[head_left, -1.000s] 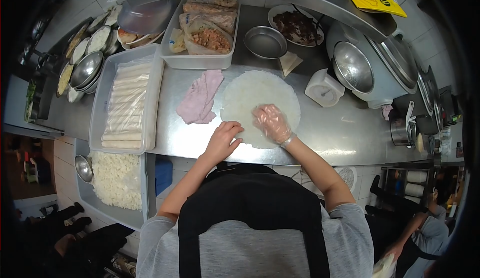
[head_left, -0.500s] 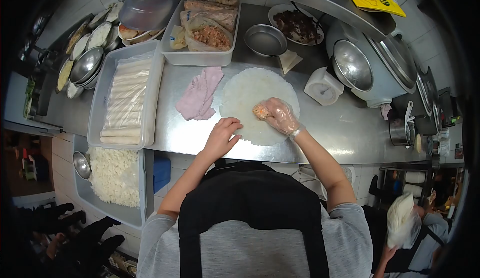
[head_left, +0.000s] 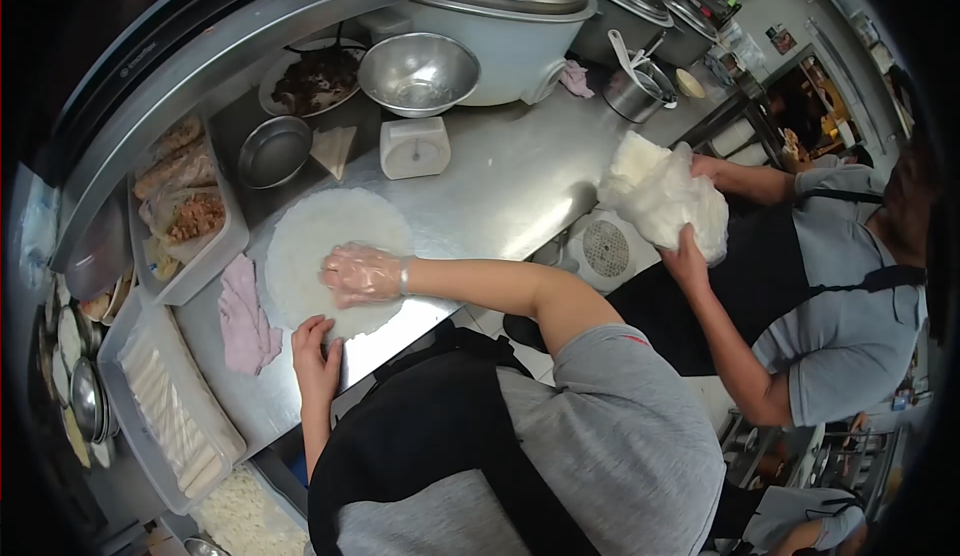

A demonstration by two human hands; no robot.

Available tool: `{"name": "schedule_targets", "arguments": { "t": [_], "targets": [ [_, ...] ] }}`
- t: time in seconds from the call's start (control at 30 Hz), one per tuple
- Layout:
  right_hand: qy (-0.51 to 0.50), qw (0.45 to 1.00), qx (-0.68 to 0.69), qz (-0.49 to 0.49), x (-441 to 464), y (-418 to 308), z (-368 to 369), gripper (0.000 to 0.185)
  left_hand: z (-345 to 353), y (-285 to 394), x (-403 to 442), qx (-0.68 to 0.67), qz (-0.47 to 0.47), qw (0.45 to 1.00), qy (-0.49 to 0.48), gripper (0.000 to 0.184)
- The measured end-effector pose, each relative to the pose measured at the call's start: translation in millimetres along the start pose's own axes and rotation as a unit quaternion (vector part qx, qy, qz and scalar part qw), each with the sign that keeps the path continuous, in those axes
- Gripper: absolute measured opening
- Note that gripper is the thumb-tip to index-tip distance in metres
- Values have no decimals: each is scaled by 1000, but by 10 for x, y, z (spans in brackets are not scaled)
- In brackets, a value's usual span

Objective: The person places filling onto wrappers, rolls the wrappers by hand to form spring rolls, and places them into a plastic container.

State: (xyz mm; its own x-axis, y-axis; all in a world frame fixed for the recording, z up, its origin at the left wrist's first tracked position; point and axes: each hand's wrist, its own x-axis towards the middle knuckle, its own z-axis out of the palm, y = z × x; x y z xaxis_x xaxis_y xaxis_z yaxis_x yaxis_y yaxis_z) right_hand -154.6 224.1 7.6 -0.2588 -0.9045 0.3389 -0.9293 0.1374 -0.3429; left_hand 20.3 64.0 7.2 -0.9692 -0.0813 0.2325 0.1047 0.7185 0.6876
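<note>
A round, thin white sheet [head_left: 300,236] lies on the steel counter. My right hand [head_left: 366,275], in a clear plastic glove, rests on the middle of the sheet with its fingers curled down; what they hold is hidden beneath them. At the sheet's near edge is my left hand [head_left: 318,351], bare and holding nothing, its thumb apart from the bent fingers. A pink cloth [head_left: 246,321] lies left of the sheet. Beyond the sheet are a metal bowl [head_left: 274,152], a folded white piece [head_left: 334,150] and a white scale [head_left: 414,148].
At the left stand a tub of bagged filling [head_left: 190,191] and a tub of white rolls [head_left: 170,406]. A co-worker [head_left: 740,296] at the right holds a bag of white food [head_left: 670,201]. A steel bowl [head_left: 420,74] and large pots [head_left: 510,16] stand farther back.
The view has swung right and tilted. The orange filling seen in my right hand is now hidden under its fingers. The co-worker with the bag has come close to the counter.
</note>
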Motion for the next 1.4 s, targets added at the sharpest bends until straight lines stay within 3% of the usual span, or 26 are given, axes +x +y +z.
{"name": "schedule_targets", "arguments": {
  "t": [0.13, 0.23, 0.3, 0.37, 0.43, 0.47, 0.53, 0.67, 0.73, 0.83, 1.17, 1.27, 1.33, 1.4],
  "targets": [
    [25, 999, 24, -18, 11, 46, 93, 19, -25, 27, 12, 5, -1, 1000, -1, 31],
    [27, 998, 52, -32, 110, 135, 186, 14, -12, -3, 2, 3, 7, 1000, 9, 31],
    [13, 997, 25, -67, 163, 111, 105, 19, -22, -5, -3, 3, 10, 1000, 10, 32],
    [46, 994, -10, -100, 93, 88, -130, 42, -53, 18, -32, 4, 11, 1000, 11, 33],
    [42, 999, -12, -19, 26, 79, -255, 51, -69, 29, -57, 6, 13, 1000, 16, 33],
    [34, 999, -3, -36, 6, 96, -273, 51, -58, 31, -64, 5, 14, 1000, 14, 33],
    [-45, 998, 10, 52, -18, 109, -268, 53, -50, 25, -80, 9, 7, 1000, 24, 32],
    [23, 999, -19, 16, -54, 181, -85, 52, -25, 30, -83, 9, 8, 1000, 28, 32],
    [-90, 995, -15, 41, 20, 158, -240, 54, -40, 31, -80, 1, 14, 999, 29, 31],
    [-19, 999, 24, 44, 192, 6, -405, 40, -30, 8, -80, 1, 21, 999, 33, 31],
    [-35, 996, -73, -45, 189, 65, 30, 36, -29, 10, -105, 14, 10, 1000, 10, 35],
    [-96, 995, -42, -1, 268, -92, -167, 44, -54, 12, -134, 28, 20, 999, 7, 36],
    [-1, 999, -41, 29, 167, -284, -335, 60, -73, 30, -179, 55, 8, 998, 22, 38],
    [-12, 999, -43, 20, -90, -301, -311, 66, -94, 17, -243, 58, -6, 998, 34, 40]
  ]
}}
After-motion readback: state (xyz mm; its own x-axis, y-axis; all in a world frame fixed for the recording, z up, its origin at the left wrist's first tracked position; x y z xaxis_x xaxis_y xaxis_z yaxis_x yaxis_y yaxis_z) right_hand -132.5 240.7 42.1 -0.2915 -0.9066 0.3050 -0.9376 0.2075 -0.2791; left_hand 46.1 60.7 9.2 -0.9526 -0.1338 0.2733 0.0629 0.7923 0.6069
